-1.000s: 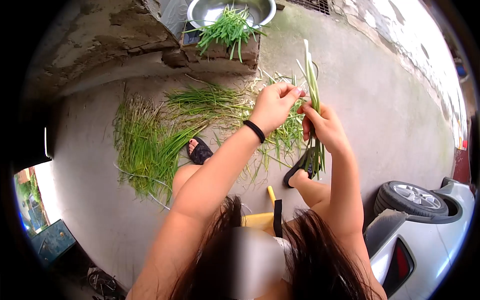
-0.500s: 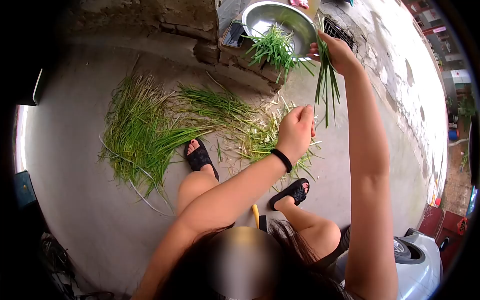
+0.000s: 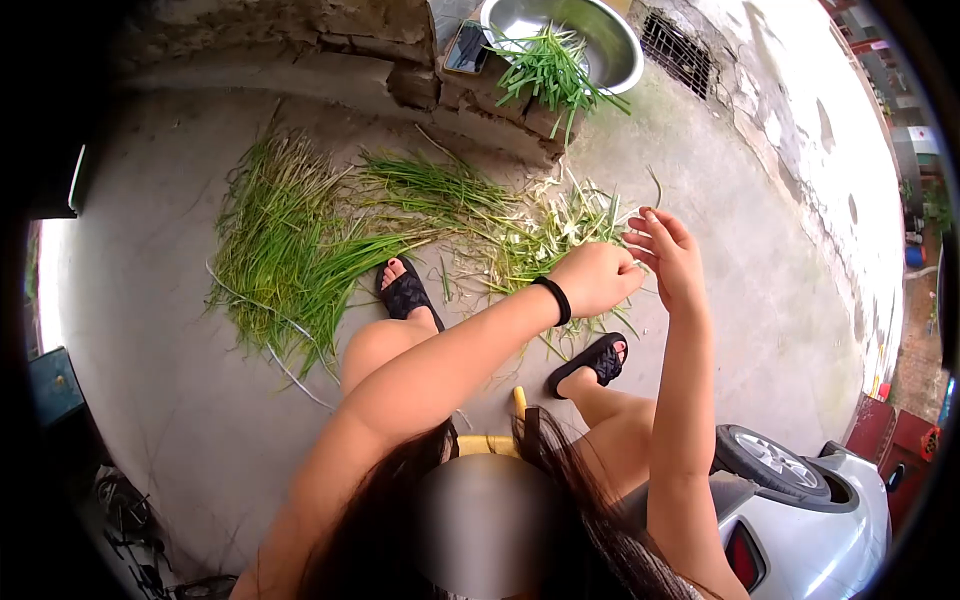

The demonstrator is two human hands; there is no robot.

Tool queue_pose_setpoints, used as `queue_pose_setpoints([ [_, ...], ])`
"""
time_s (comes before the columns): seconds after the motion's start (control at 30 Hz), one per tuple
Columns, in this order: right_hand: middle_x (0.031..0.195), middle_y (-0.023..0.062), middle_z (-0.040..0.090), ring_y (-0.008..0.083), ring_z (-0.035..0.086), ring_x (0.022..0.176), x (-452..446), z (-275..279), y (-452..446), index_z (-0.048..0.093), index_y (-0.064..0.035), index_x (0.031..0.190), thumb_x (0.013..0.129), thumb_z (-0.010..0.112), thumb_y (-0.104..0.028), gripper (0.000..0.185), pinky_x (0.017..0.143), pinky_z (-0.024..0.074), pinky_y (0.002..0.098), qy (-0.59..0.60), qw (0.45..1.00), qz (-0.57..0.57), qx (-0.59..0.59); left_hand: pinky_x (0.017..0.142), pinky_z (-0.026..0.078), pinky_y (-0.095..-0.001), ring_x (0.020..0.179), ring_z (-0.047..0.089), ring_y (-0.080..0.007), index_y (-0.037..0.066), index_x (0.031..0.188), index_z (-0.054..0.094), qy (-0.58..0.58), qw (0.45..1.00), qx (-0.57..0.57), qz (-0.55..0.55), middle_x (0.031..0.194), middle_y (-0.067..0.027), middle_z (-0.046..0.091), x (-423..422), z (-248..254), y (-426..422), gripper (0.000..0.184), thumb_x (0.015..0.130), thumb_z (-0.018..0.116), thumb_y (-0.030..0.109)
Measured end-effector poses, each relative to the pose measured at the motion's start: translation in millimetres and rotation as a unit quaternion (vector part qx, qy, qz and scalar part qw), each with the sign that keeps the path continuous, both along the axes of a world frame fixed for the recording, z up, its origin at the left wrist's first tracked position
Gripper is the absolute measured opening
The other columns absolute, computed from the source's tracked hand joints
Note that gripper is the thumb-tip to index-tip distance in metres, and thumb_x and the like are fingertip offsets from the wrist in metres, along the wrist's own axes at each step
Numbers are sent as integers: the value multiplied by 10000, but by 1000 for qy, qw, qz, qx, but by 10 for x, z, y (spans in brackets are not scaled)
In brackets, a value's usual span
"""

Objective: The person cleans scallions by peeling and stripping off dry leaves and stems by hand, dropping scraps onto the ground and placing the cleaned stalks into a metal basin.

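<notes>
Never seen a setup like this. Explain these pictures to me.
There's no machine: these are a person's bare hands, filmed by one camera worn on the head, looking forward and down. The left hand, with a black band at its wrist, is curled; whether it holds anything is unclear. The right hand has a thin strand at its fingertips, perhaps pinched. On the ground lie long green stalks and paler scraps. Beyond, greens hang over the rim of a metal bowl.
</notes>
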State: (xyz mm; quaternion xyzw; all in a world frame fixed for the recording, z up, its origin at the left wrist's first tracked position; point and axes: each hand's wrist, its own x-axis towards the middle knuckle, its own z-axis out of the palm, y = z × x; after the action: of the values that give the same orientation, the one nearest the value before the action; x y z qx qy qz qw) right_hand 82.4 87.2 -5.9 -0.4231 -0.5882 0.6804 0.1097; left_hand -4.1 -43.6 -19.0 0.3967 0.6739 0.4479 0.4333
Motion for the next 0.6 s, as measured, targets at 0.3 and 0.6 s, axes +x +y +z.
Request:
queue_pose_setpoints([
  [0.3, 964, 92, 601, 116, 590, 786, 261, 74, -79, 539, 14, 1056, 871, 566, -150, 249, 648, 471, 224, 96, 990, -87, 58, 986, 361, -382, 1196, 399, -372, 54, 1403, 44, 154, 898, -298, -283, 1409, -254, 159, 222, -1121, -332, 972, 702, 701, 205],
  [0.6, 925, 86, 596, 114, 548, 764, 705, 425, -289, 560, 28, 1004, 793, 593, 12, 214, 688, 438, 230, 29, 959, -50, 276, 828, 464, -394, 958, 570, -290, 3, 1058, 546, 293, 817, -454, -202, 1037, -154, 601, -920, -2221, 114, 333, 828, 537, 244],
])
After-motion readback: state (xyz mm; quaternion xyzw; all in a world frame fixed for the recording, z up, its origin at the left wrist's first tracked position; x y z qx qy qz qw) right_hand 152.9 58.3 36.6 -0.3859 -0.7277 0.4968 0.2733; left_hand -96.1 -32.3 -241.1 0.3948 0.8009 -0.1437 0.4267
